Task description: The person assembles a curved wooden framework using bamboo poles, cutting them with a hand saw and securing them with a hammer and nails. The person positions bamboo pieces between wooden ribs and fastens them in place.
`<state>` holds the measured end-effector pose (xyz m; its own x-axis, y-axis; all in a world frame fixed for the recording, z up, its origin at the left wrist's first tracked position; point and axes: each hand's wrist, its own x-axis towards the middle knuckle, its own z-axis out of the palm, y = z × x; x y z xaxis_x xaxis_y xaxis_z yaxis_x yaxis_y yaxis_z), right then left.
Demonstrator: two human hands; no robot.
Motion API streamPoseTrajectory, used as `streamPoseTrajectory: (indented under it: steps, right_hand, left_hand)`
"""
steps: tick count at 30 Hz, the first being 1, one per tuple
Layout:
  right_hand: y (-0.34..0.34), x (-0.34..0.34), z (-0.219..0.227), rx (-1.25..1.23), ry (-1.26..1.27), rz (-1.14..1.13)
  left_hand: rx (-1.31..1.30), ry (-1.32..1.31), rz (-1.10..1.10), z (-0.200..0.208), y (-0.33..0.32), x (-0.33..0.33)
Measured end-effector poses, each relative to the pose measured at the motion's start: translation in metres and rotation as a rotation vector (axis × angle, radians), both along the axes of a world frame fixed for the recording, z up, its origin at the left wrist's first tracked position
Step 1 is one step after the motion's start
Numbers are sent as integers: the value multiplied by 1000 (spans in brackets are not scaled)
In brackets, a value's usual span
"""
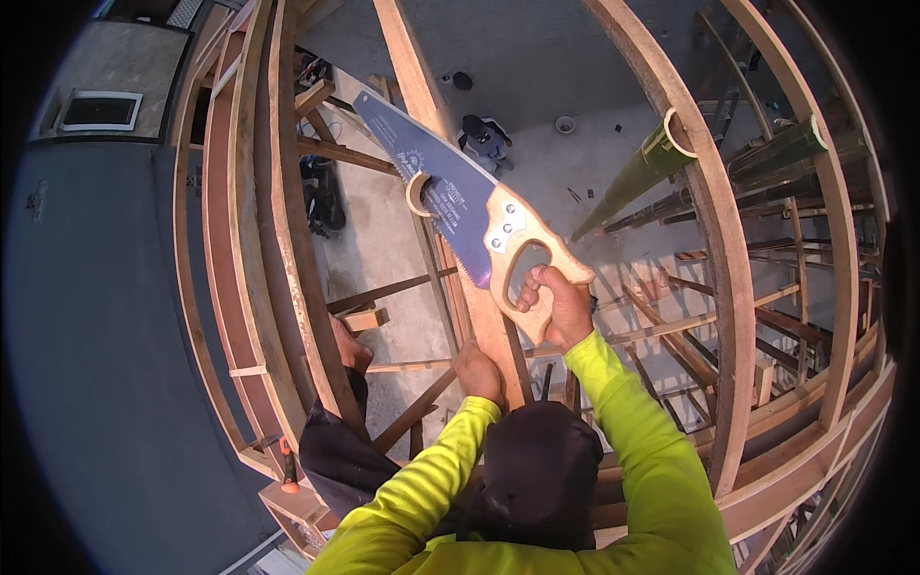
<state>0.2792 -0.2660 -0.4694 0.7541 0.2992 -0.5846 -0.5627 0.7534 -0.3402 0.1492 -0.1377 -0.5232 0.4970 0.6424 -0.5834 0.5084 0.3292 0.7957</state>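
Note:
My right hand [559,305] is closed round the light wooden handle of a handsaw [422,163]. The saw's dark blue blade points up and to the left, lying over a long wooden beam [407,62]. Its toothed edge is on the left, beside the curved tan rim of what looks like a bamboo end [419,195], partly hidden by the blade. Lower down, my left hand [477,372] grips the same beam below the saw's heel; its fingertips are partly hidden.
Curved-looking wooden rafters [287,240] run along the left, others [714,211] at right, with green bamboo poles [637,172]. A bare foot [352,345] rests by the left timbers. An orange-handled tool [288,465] lies lower left. Far below, a person [486,139] is on the concrete floor.

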Motion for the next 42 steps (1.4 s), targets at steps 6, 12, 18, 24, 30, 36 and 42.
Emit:
streamPoseTrajectory:
  steps: [6, 12, 18, 24, 30, 36, 42]
  right_hand:
    - [-58, -47, -5, 5, 96, 57]
    - [10, 7, -1, -48, -43, -29]
    - [-72, -56, -7, -76, 77, 40]
    - [-26, -16, 6, -123, -36, 58]
    - [-66, -65, -6, -61, 36, 67]
    - [-3, 2, 0, -77, -47, -16]
    - [-67, -66, 2, -42, 21, 31]
  left_hand:
    - [-31, -67, 47, 9, -5, -3]
    - [117, -2, 24, 2, -4, 13]
    - [541, -148, -51, 31, 94, 74]
    - [1192, 446, -772, 112, 120, 229]
    - [1324, 435, -1054, 94, 123, 235]
    - [1367, 315, -1029, 88, 135, 233]
    - [1433, 194, -1028, 78, 143, 212]
